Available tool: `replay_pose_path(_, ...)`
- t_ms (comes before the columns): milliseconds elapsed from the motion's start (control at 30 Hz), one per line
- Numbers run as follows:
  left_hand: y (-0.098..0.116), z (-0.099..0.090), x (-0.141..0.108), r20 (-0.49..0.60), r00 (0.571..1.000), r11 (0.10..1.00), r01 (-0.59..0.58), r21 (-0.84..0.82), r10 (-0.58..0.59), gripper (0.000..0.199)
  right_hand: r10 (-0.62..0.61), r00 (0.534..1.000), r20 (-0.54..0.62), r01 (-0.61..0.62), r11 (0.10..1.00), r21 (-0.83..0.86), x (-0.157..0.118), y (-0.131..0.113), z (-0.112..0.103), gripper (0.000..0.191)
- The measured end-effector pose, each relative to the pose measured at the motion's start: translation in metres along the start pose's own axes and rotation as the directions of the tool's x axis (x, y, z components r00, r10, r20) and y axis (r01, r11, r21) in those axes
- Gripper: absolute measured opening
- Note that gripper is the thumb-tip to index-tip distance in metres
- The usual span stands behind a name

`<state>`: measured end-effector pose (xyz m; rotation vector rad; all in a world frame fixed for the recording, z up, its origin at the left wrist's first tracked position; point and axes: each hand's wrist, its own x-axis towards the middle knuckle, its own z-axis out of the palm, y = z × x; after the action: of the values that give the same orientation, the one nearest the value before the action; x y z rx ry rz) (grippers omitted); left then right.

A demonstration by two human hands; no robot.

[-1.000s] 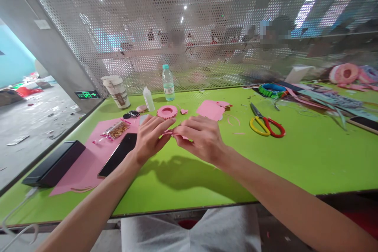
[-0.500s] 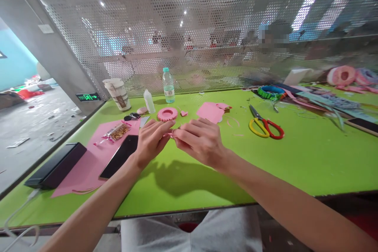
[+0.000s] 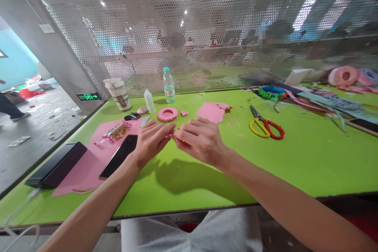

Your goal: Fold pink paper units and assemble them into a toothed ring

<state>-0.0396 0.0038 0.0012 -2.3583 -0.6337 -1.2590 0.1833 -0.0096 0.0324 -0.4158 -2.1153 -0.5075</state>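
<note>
My left hand [image 3: 152,139] and my right hand [image 3: 202,141] meet above the green table, both closed, fingertips close together. Between them they pinch a small piece of pink paper [image 3: 169,136], mostly covered by the fingers. Just beyond the hands lies a pink ring with a pleated edge [image 3: 167,114], and beside it a small pink scrap [image 3: 184,113]. Farther right rest pink paper sheets [image 3: 210,112]. To the right of my right hand are scissors [image 3: 264,124] with one yellow and one red handle, blades apart.
On the left are a black phone [image 3: 119,156], a large pink sheet [image 3: 73,177], a snack packet [image 3: 117,131] and a dark box [image 3: 56,165]. A paper cup [image 3: 117,94], a white glue bottle [image 3: 149,101] and a water bottle [image 3: 169,86] stand behind. A perforated screen [image 3: 206,19] borders the far edge.
Both hands stay in nearly the same place, fingers shifting slightly on the pink paper. A person's leg and shoe have come into view at the far left.
</note>
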Motion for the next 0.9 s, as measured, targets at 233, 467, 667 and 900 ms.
replay_pose_path(233,-0.006,0.003,-0.002,0.232,0.968,0.995,0.096,0.021,-0.098,0.013,0.197,0.965,0.175,-0.235,0.942,0.239,-0.008,0.008,0.011,0.011)
replay_pose_path(467,-0.01,0.008,-0.003,0.468,0.825,0.947,0.304,0.102,-0.315,0.029,0.551,0.587,0.593,-0.796,0.26,0.547,-0.024,0.033,0.037,0.011)
replay_pose_path(667,-0.018,0.007,-0.006,0.514,0.791,0.938,0.335,0.091,-0.332,0.035,0.581,0.506,0.638,-0.831,0.13,0.541,-0.033,0.048,0.047,0.017)
replay_pose_path(900,-0.014,0.008,-0.007,0.528,0.8,0.953,0.297,0.066,-0.286,0.039,0.558,0.498,0.664,-0.816,0.041,0.577,-0.04,0.05,0.055,0.027)
